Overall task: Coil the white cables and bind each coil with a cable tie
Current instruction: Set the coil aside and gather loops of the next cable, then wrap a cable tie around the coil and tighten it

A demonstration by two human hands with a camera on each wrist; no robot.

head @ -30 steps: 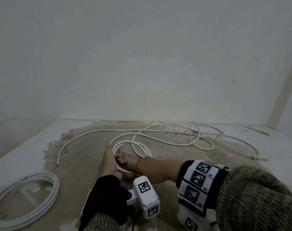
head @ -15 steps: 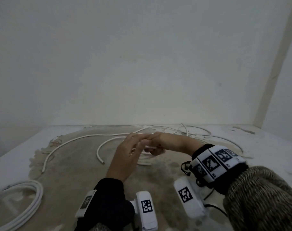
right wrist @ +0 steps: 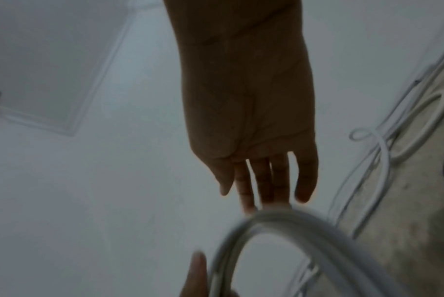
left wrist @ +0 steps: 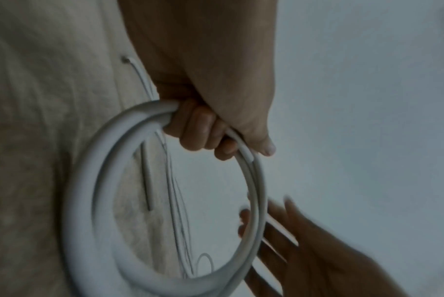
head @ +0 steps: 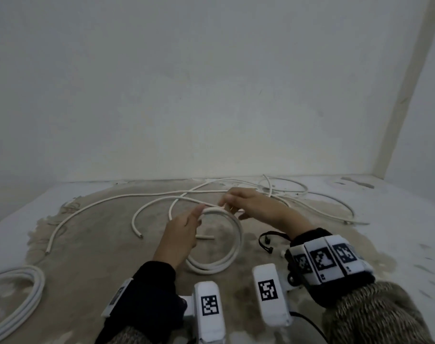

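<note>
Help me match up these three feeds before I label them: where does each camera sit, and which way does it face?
Head: worn on the head, looking forward and down at the floor; shows both hands and sleeves.
Left wrist: looks along the left hand, whose grip is curled round the white coil.
Right wrist: looks along the right hand, fingers straight, towards the wall.
Shared: all three show the coil; each wrist view catches the other hand.
</note>
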